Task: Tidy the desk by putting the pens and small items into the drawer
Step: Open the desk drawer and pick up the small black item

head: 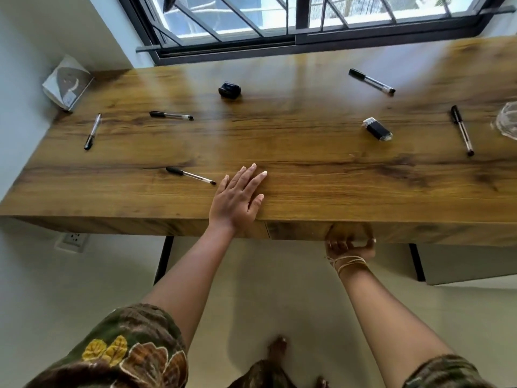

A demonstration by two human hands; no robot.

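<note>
Several black-capped clear pens lie scattered on the wooden desk (307,186): one near my left hand (190,175), one at the far left (92,131), one at mid left (171,115), one at the back right (372,81), one at the right edge (462,130). A black earbud case (229,90) and a small black lighter-like item (377,129) also rest there. My left hand (236,200) lies flat, fingers spread, on the desk's front edge. My right hand (349,246) curls under the drawer front (302,231), gripping its lower edge. The drawer looks closed.
A grey tissue box (67,82) leans in the back left corner. A clear glass object (507,123) sits at the right edge. A barred window runs behind the desk. Black desk legs, a wall socket (73,240) and my bare feet show below.
</note>
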